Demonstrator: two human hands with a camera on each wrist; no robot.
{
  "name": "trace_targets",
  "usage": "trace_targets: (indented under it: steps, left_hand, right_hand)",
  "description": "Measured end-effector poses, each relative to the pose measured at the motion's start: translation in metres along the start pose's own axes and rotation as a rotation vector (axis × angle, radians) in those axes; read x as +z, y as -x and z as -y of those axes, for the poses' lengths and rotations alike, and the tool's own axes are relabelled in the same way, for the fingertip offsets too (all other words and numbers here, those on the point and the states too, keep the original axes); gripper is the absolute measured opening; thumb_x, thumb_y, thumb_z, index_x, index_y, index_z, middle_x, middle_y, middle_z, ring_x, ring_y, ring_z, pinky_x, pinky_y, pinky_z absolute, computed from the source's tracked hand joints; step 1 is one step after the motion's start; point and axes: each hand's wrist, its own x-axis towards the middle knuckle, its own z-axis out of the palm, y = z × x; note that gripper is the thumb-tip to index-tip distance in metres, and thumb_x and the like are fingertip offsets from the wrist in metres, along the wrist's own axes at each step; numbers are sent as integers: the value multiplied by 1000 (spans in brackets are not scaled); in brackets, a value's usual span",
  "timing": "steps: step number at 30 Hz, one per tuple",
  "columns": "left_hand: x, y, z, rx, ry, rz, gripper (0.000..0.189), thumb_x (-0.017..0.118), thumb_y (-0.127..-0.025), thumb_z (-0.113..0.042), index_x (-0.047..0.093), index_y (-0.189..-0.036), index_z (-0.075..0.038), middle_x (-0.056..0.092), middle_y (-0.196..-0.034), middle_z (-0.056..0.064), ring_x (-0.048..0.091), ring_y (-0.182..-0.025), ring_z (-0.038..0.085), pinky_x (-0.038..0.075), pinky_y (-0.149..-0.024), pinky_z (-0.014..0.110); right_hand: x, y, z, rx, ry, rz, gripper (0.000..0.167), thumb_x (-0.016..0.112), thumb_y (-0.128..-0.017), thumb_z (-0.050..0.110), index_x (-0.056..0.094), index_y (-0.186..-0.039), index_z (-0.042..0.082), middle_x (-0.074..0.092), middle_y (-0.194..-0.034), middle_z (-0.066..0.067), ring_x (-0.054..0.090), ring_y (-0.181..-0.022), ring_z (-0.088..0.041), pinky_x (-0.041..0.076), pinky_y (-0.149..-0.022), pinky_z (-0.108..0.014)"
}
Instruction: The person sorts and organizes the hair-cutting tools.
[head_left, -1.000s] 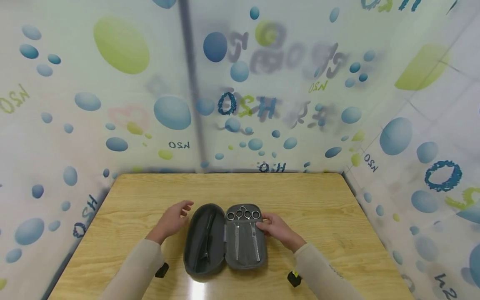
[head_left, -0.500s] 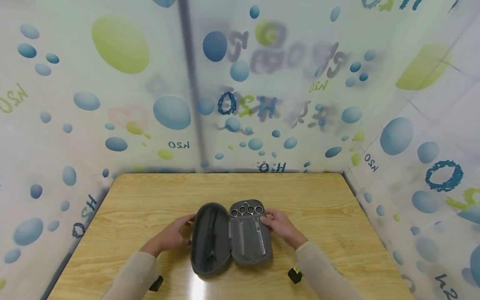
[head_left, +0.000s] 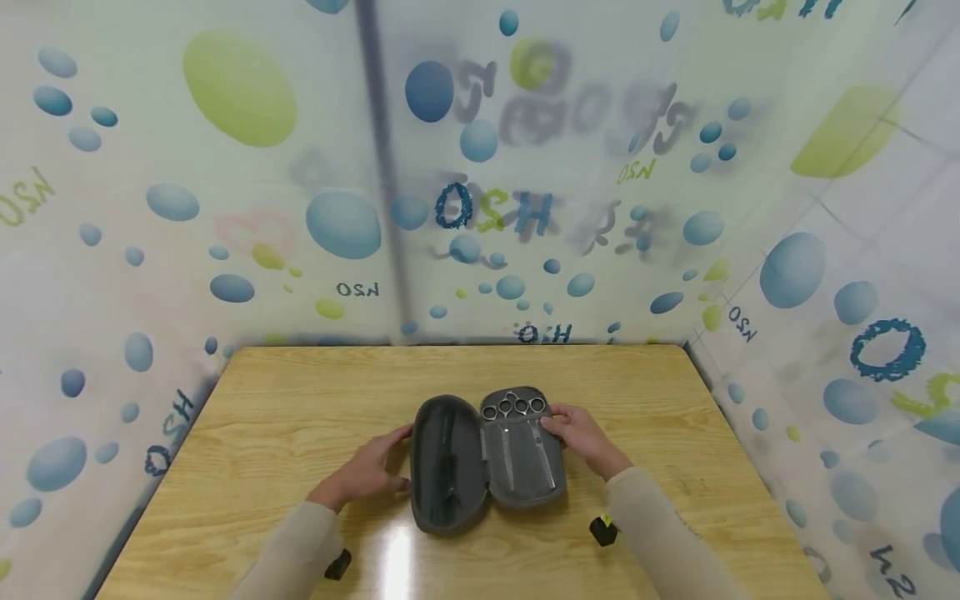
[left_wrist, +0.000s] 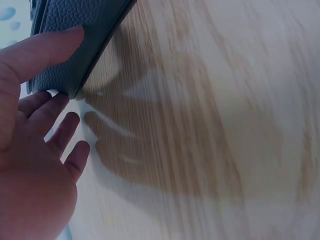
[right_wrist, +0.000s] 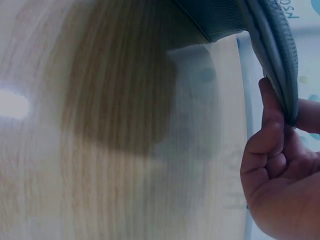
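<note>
A grey case (head_left: pixel 448 521) lies spread like a book in the head view, its two halves joined by a hinge. Two pairs of scissors (head_left: pixel 513 406) sit in the right half's pocket, finger rings at the top, blades inside. A dark slender item, its kind unclear, lies in the left half. My right hand (head_left: pixel 587 437) pinches the right half's outer edge between thumb and fingers; in the right wrist view that half stands raised off the table. At the left half's outer side, my left hand (head_left: pixel 367 473) touches the pebbled shell with spread, nearly straight fingers and thumb.
The wooden table (head_left: pixel 315 383) reaches back to a curtain (head_left: pixel 480 283) printed with bubbles and letters. Similar sheets hang on the left and right. Small black wrist devices show under both sleeves.
The case has moved right and slightly away, its right half now tilted. My left hand came from beside the case to touch its side; my right hand has kept its grip on the edge.
</note>
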Motion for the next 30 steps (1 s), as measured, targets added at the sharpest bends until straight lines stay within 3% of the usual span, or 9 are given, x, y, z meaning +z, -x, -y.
trace_targets:
  steps: [9,14,18,22,26,30]
  left_hand:
    - [10,-18,-8,-60,-70,-11,89,81,-71,-13,39,-149,-7,46,-150,14,41,-139,39,31,-112,58]
    - [15,-24,-11,-83,-74,1,89,82,-72,-15,38,-149,-8,44,-150,15,39,-140,39,29,-113,59]
    - [16,-25,-11,-136,-73,8,88,82,-72,-19,40,-149,-10,44,-151,14,37,-141,39,21,-113,65]
    - [16,-24,-12,-174,-76,17,86,81,-73,-23,41,-148,-12,43,-152,13,35,-141,39,17,-112,67]
    - [16,-24,-13,-179,-76,19,85,80,-74,-23,41,-148,-11,43,-152,14,35,-142,38,18,-112,66]
    - [16,-23,-14,-159,-65,18,85,79,-74,-19,40,-148,-8,42,-152,15,35,-142,38,21,-114,63]
  right_hand:
    - [-18,1,-3,-49,-69,67,41,57,-99,27,53,-132,3,73,-95,-5,64,-73,-10,53,-68,-29]
    - [-19,7,6,-89,-47,64,48,57,-99,34,51,-138,6,70,-106,-10,64,-78,-13,53,-68,-28]
    - [-16,10,14,-133,-52,112,53,57,-98,37,47,-143,10,67,-111,-12,64,-82,-15,54,-71,-30]
    - [-10,15,24,-190,-53,182,58,55,-99,37,40,-148,10,62,-101,-8,56,-74,-13,50,-66,-28]
    - [0,17,34,-231,-36,215,58,53,-100,36,37,-149,9,55,-91,-3,47,-68,-13,44,-61,-27]
    - [10,16,40,-253,-21,216,58,52,-101,36,37,-149,7,56,-96,-7,51,-78,-14,46,-67,-27]
